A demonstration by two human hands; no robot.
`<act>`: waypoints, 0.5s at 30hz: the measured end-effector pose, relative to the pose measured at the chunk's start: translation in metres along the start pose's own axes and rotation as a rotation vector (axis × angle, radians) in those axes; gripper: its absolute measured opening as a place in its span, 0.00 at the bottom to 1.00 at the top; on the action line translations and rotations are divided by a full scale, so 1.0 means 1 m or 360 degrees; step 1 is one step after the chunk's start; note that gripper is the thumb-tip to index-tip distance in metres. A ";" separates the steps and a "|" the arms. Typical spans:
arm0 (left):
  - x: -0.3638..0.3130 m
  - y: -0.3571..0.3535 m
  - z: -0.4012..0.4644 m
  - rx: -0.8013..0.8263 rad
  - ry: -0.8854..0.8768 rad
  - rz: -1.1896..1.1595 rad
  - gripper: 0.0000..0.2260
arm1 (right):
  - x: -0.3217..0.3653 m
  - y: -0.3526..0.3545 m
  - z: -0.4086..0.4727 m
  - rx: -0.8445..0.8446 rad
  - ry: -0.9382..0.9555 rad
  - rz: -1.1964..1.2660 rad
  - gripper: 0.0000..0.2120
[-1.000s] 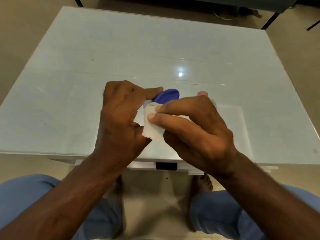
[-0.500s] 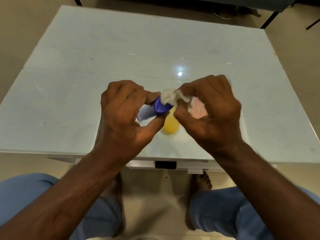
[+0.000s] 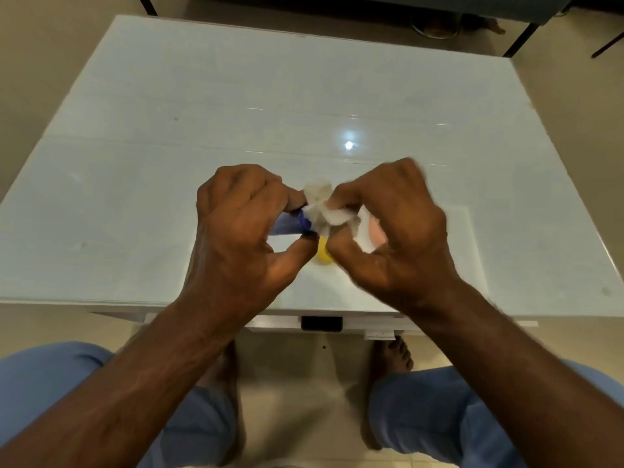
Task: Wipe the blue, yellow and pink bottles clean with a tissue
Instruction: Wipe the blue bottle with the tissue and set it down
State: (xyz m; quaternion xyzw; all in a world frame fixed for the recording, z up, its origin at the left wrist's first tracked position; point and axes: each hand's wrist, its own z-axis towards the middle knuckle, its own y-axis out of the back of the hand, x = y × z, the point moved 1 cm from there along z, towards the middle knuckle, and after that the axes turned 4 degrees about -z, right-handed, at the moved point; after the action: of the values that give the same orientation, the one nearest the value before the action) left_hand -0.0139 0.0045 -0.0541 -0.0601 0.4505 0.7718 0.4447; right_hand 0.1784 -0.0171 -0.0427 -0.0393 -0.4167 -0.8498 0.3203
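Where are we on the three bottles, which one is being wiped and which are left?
Nothing visibly finished yet. In hand: the left hand holds the blue bottle on its side while the right hand rubs the tissue over its cap end. Left: the yellow bottle and pink bottle sit on the table behind the hands, apparently untouched.

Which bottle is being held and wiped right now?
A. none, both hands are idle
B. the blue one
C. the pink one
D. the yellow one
B: the left hand grips the blue bottle while the right hand rubs the tissue against its cap end; the yellow bottle and pink bottle sit behind the hands.
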 end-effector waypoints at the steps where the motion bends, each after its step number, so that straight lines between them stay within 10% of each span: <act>1: -0.001 0.000 0.001 0.0009 0.0004 0.0015 0.18 | 0.006 -0.002 -0.003 0.0040 0.0088 -0.0002 0.08; 15: -0.001 0.005 0.003 -0.0003 -0.0018 0.0018 0.16 | 0.007 -0.005 -0.003 0.0126 0.0106 -0.0030 0.08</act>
State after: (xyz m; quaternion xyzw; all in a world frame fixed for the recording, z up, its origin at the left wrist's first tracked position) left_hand -0.0158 0.0047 -0.0490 -0.0536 0.4475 0.7752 0.4427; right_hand 0.1707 -0.0205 -0.0452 0.0056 -0.4394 -0.8365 0.3272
